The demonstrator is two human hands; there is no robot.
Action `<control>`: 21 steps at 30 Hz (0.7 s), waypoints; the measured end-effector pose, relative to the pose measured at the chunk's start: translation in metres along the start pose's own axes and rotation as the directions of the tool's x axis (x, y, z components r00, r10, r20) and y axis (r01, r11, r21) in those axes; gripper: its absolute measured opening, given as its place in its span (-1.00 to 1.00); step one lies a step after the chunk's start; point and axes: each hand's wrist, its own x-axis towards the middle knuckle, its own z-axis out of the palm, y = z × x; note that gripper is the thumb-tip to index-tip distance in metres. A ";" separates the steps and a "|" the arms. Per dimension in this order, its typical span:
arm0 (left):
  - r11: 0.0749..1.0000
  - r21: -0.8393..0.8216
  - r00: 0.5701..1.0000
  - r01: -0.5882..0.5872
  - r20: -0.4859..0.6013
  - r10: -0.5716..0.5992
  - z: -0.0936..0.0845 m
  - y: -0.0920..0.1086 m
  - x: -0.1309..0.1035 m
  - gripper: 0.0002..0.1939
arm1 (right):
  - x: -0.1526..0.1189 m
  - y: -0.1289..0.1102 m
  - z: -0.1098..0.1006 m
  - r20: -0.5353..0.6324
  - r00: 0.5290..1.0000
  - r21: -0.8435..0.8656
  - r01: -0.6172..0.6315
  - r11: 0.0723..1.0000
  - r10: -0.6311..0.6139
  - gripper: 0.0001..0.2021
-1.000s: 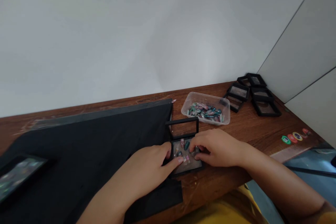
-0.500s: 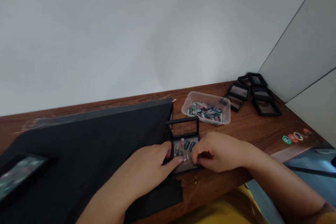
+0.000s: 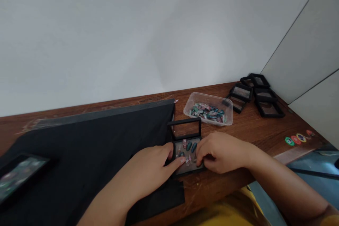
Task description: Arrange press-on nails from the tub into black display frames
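A black hinged display case (image 3: 186, 176) lies at the table's front edge, its frame lid (image 3: 184, 122) standing up at the back. Several press-on nails, pink and dark green (image 3: 189, 146), lie on its clear film. My left hand (image 3: 156, 162) grips the case's left side, the thumb reaching over the film. At the right side of the film my right hand (image 3: 219, 152) is closed in a pinch. A pale press-on nail (image 3: 195, 160) shows by its fingertips, partly hidden by them.
Behind the case stands a clear plastic tub (image 3: 229, 114) of loose press-on nails. Several black display cases (image 3: 270, 108) are piled at the back right, near the wall. A black mat (image 3: 100, 141) covers the left side, with a filled case (image 3: 22, 173) on it. Round stickers (image 3: 295, 139) mark the right edge.
My right fingertips have shifted slightly to the right, uncovering a little more of the film and a pale piece. My left hand stays on the case.
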 end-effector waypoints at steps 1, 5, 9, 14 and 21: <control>1.000 -0.004 1.000 0.000 -0.002 0.000 0.000 0.000 0.000 -0.55 | 0.000 0.000 0.000 0.000 1.000 -0.010 -0.002 1.000 0.002 -0.75; 1.000 -0.009 1.000 0.002 0.012 -0.002 0.000 0.000 0.000 -0.55 | -0.001 0.001 0.001 0.005 1.000 0.001 0.016 1.000 -0.016 -0.76; 1.000 -0.017 1.000 -0.004 -0.011 0.004 0.001 0.000 0.000 -0.55 | 0.000 0.002 0.000 -0.018 1.000 0.037 0.002 0.999 -0.001 -0.77; 1.000 -0.028 1.000 -0.009 -0.020 0.009 0.001 0.000 0.000 -0.56 | -0.001 0.003 0.001 -0.021 1.000 0.029 0.004 1.000 -0.003 -0.74; 1.000 -0.015 1.000 -0.003 0.013 0.003 0.002 -0.001 0.001 -0.54 | 0.000 0.002 0.004 -0.023 0.999 -0.060 -0.035 0.998 0.033 -0.76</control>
